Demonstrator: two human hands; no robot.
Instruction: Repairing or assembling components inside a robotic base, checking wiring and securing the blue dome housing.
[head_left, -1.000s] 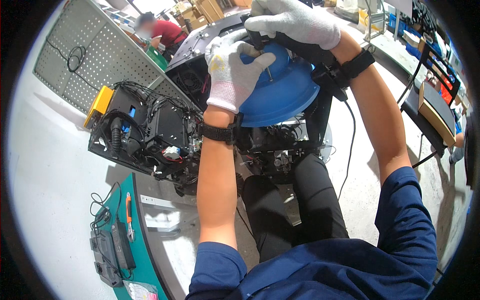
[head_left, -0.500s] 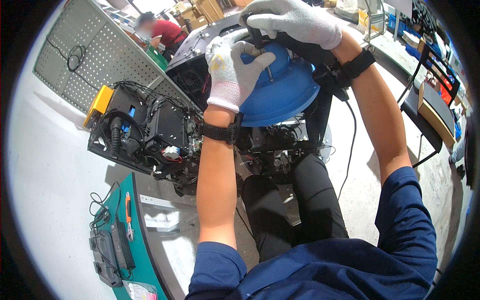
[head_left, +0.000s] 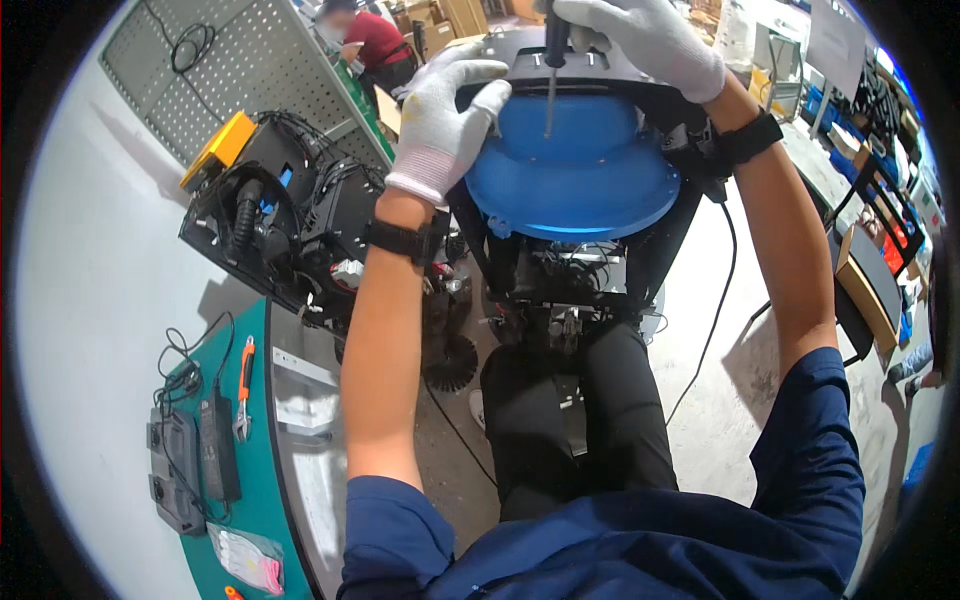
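Observation:
My right hand (head_left: 655, 45), in a white knit glove, grips the dark handle of a screwdriver (head_left: 556, 42). Its thin metal shaft points down over a rounded blue plastic part (head_left: 575, 195) set in a black machine frame (head_left: 668, 245). I cannot tell whether the tip touches the blue surface. My left hand (head_left: 445, 125), gloved too, is by the upper left side of the blue part, thumb and fingers apart, nothing seen between them. Black straps circle both my wrists. Below the blue part, wiring and metal fittings show near my knees.
To the left stands an opened black machine (head_left: 262, 235) with loose cables and a yellow block. A green-topped table (head_left: 262, 420) carries an adjustable wrench (head_left: 244, 390), a charger and bagged gloves. A black chair (head_left: 865, 280) is on the right; another person (head_left: 380, 50) works behind the perforated panel.
My left hand has moved left, away from the screwdriver's shaft. The screwdriver, in my right hand, now stands more upright. The view has turned, so the blue part shows more squarely.

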